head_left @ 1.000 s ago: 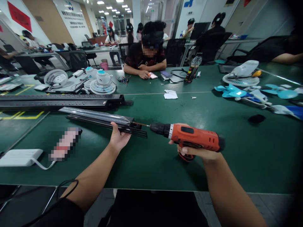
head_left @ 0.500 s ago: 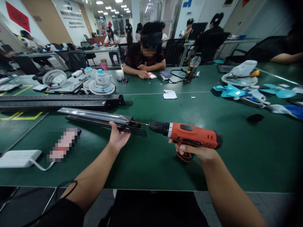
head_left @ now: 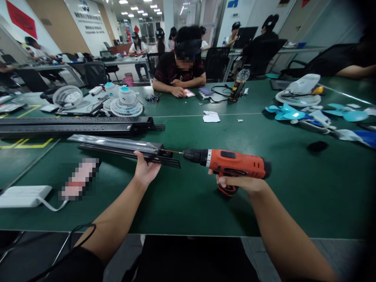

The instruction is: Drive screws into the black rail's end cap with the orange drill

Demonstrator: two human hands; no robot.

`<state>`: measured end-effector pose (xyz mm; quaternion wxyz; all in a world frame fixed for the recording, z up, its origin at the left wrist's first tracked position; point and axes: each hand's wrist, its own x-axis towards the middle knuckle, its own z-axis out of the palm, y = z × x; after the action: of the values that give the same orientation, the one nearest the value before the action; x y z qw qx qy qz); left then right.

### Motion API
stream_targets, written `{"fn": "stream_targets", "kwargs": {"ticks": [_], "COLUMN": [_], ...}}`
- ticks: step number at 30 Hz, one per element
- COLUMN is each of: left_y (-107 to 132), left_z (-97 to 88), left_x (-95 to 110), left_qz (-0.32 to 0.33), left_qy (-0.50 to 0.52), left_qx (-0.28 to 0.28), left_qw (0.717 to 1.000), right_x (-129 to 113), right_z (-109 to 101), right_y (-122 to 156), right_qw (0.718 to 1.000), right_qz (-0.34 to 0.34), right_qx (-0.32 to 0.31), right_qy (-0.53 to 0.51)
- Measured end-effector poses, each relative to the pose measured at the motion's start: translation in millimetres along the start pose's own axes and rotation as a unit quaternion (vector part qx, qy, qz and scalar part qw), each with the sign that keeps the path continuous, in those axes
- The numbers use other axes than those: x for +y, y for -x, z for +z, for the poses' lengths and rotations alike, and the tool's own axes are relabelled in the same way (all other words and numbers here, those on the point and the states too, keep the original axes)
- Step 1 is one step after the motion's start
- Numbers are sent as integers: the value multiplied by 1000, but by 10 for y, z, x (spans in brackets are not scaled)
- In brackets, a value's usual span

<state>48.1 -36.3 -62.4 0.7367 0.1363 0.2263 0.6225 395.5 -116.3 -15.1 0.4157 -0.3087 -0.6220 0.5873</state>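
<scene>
While the left hand [head_left: 147,171] clasps the right end of a black metal profile [head_left: 120,144], thumb up against its near side and fingers curled beneath, the right hand [head_left: 227,182] is closed around the handle of an orange-red drill [head_left: 239,161]. The profile is long and channel-like, glossy along its top, with an open end and thin strips below; it lies over the green table [head_left: 188,211], left of the drill. From the black chuck [head_left: 192,155] a thin brownish bit [head_left: 173,151] points into that end; whether it touches is too small to tell. Numerals on the drill's white collar [head_left: 208,157] seem to include 12 and 4. Farther out, a bottle [head_left: 238,87] bears a dark label, its print unreadable, and the wall sign's [head_left: 88,23] lettering is blurred.
</scene>
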Motion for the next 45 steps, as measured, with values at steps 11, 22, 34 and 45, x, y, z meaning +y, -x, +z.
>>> {"fn": "stream_targets", "kwargs": {"ticks": [11,22,34,45], "left_y": [-38,4,33,-94], "left_z": [-101,-9,141,132], "left_x": [62,5,-21,-2], "left_qz": [-10,18,24,20], "left_qy": [9,-8,-5,1], "left_qx": [6,9,13,13], "left_qw": [1000,1000,1000,1000], "right_x": [-3,78,-32,-3], "right_z": [-125,-153,-64,-103], "right_y": [-226,-135,-54,-111], "right_qw": [998,999,999,999], "right_qz": [7,-36,-44,-18], "right_qx": [-24,-12,0,-17], "right_qy": [-62,-27,20,41]}}
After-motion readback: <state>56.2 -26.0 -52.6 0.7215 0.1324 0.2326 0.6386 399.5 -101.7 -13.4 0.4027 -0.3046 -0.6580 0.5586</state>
